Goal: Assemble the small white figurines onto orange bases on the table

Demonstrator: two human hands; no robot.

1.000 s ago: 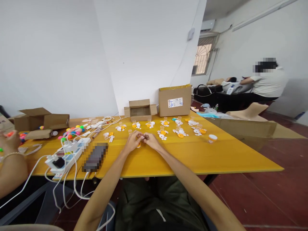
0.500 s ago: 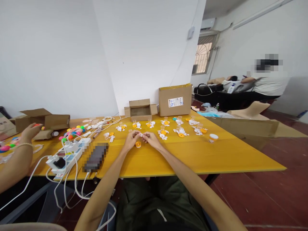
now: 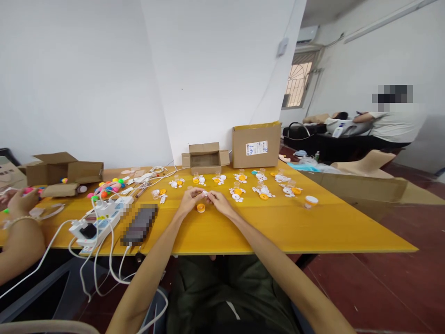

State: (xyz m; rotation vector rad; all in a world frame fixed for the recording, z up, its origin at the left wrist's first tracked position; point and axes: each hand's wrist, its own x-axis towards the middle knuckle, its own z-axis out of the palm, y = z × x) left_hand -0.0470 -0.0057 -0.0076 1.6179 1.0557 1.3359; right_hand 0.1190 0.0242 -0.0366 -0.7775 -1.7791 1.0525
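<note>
My left hand (image 3: 191, 200) and my right hand (image 3: 220, 203) meet over the table, fingertips pinched together on a small white piece (image 3: 205, 193). Its exact kind is too small to make out. Just below the fingers stands an orange round cap (image 3: 200, 208) with a white rim. Beyond and to the right of my hands lie little groups of white flat parts (image 3: 237, 197), orange rings (image 3: 263, 196) and clear cups (image 3: 224, 174). Farther right stands a small tub (image 3: 311, 201) with a white lid and an orange band.
An open carton (image 3: 205, 162) and a taller box (image 3: 256, 147) stand at the back. Left are a phone (image 3: 139, 224), a power strip (image 3: 104, 221) with cables, and colourful balls (image 3: 109, 187). A co-worker's hand (image 3: 23, 202) is at far left; another person (image 3: 392, 123) sits right.
My hands stay together on the small white piece, with slight finger movement. The co-worker's hand at left has moved down and left from the carton. The view has shifted a little.
</note>
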